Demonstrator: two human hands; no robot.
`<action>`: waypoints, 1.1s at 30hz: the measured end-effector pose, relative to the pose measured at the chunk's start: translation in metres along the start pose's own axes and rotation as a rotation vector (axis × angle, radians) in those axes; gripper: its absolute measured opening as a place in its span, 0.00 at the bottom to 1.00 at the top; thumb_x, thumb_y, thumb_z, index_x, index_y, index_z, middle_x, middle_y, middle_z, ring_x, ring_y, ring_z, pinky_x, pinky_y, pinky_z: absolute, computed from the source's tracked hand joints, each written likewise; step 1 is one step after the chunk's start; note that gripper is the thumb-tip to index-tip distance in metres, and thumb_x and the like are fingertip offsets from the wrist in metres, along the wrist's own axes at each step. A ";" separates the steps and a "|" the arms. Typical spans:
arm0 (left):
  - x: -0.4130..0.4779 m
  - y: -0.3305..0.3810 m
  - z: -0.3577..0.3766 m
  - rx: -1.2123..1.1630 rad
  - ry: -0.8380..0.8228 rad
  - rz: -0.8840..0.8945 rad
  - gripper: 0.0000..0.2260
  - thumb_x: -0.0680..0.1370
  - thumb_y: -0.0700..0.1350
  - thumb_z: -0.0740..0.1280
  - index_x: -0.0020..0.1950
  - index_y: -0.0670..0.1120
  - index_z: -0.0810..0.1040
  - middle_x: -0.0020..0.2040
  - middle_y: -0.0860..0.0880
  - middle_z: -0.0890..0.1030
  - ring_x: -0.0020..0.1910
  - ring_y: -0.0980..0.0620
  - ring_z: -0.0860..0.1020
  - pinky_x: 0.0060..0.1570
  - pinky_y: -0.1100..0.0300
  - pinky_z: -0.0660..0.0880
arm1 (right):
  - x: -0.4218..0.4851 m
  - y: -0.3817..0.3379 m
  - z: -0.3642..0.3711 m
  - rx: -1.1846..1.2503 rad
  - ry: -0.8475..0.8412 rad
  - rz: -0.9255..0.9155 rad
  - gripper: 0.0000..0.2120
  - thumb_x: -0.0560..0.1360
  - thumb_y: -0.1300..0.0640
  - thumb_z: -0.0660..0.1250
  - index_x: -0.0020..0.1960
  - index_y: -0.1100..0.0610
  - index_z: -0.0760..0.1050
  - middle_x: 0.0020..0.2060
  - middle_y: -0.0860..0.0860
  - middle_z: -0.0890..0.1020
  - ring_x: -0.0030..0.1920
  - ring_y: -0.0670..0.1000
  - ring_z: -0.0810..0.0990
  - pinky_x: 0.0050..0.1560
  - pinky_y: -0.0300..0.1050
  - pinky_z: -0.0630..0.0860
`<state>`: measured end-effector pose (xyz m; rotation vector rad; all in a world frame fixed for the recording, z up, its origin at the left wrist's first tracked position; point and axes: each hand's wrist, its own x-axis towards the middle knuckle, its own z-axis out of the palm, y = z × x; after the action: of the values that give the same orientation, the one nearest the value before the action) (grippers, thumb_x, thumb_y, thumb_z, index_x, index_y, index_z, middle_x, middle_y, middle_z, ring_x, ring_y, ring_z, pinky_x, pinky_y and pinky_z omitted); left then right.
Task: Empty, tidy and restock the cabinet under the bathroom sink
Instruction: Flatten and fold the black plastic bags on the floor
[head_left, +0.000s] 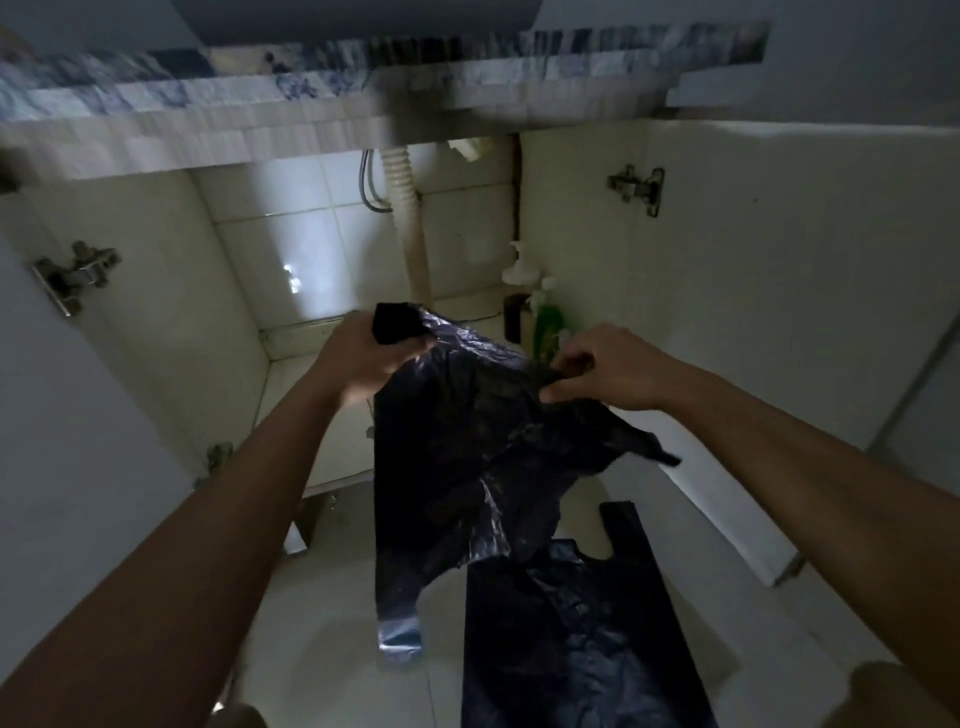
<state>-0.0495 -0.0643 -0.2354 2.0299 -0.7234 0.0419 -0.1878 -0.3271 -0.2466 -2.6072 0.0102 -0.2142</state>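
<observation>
I hold a crumpled black plastic bag (467, 447) up in front of the open cabinet (291, 374) under the sink. My left hand (363, 364) grips its upper left corner. My right hand (602, 371) pinches its upper right edge. The bag hangs down between my hands, one handle loop dangling low. A second black plastic bag (576, 639) lies flat on the floor below. Inside the cabinet, at the back right, stand a white pump bottle (519, 270), a dark bottle (515, 317) and a green bottle (549, 327).
Both cabinet doors stand open, the left door (67, 415) and the right door (779, 312) each with metal hinges. A white drain hose (410, 228) runs down the cabinet's tiled back wall. A marble countertop edge (260, 98) hangs above. The floor is light tile (322, 649).
</observation>
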 end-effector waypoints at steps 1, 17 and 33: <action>0.002 0.000 -0.005 0.009 -0.020 0.003 0.05 0.73 0.48 0.76 0.47 0.48 0.85 0.40 0.50 0.86 0.38 0.56 0.81 0.44 0.57 0.75 | -0.004 0.007 -0.007 -0.056 -0.039 0.019 0.11 0.70 0.45 0.77 0.42 0.53 0.82 0.36 0.44 0.80 0.37 0.43 0.77 0.34 0.33 0.67; 0.033 0.006 -0.022 0.408 -0.570 -0.246 0.10 0.75 0.48 0.74 0.52 0.46 0.85 0.51 0.40 0.82 0.53 0.43 0.82 0.48 0.57 0.82 | -0.021 0.060 -0.082 -0.118 -0.178 0.286 0.07 0.68 0.53 0.80 0.45 0.47 0.86 0.43 0.42 0.86 0.46 0.43 0.81 0.50 0.39 0.74; 0.036 0.068 0.025 0.349 0.170 0.133 0.10 0.79 0.47 0.66 0.56 0.45 0.83 0.43 0.44 0.82 0.37 0.48 0.77 0.33 0.60 0.68 | -0.062 0.058 -0.117 -0.058 0.546 0.058 0.04 0.75 0.59 0.71 0.49 0.54 0.83 0.40 0.49 0.83 0.37 0.43 0.79 0.39 0.28 0.72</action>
<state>-0.0606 -0.1274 -0.1852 2.2692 -0.7829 0.4402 -0.2654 -0.4325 -0.1849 -2.5176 0.2853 -0.9056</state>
